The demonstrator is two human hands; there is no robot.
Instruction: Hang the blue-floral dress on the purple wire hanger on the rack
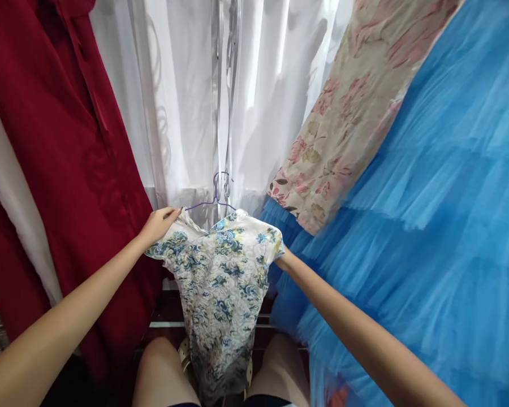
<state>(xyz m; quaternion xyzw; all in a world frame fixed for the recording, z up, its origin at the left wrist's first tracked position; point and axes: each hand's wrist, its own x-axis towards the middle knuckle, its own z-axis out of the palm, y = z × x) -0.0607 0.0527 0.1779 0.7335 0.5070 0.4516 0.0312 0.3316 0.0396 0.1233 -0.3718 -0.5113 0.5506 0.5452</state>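
A white short-sleeved floral top with blue and yellow flowers hangs in front of me on a purple wire hanger. My left hand pinches the cloth at the shoulder on the left, thumb on top. At the opposite sleeve, my right hand is mostly hidden behind or inside the fabric; little more than the wrist shows, and its fingers are out of sight. The hanger's hook stands near a pair of narrow vertical strips. The top's lower part hangs down between my knees.
A dark red garment hangs on the left. To the right hang a beige floral garment and a layered blue tulle skirt. White curtains cover the back. My bare legs are below, with shoes partly visible.
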